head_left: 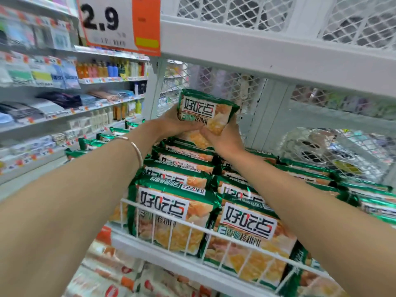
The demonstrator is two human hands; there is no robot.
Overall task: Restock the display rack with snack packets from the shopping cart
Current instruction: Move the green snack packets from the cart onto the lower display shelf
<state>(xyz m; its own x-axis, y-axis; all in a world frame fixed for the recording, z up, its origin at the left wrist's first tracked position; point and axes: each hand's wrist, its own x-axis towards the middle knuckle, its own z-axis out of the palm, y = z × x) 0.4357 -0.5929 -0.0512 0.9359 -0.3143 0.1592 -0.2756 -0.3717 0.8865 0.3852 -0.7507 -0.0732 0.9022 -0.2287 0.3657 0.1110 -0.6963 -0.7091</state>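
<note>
The left hand (171,123) and right hand (222,139) both grip one packet (205,110), held just above the back of the row (182,166) on the rack (171,255). It looks slippery — let go too early and it could flop down crooked or tip the others.

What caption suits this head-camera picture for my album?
Left hand and right hand hold a green foil snack packet above matching packets on a white wire rack.

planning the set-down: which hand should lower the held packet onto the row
Likely left: left hand grips the packet by its side; right hand holds its lower edge, between packet and row.
</note>
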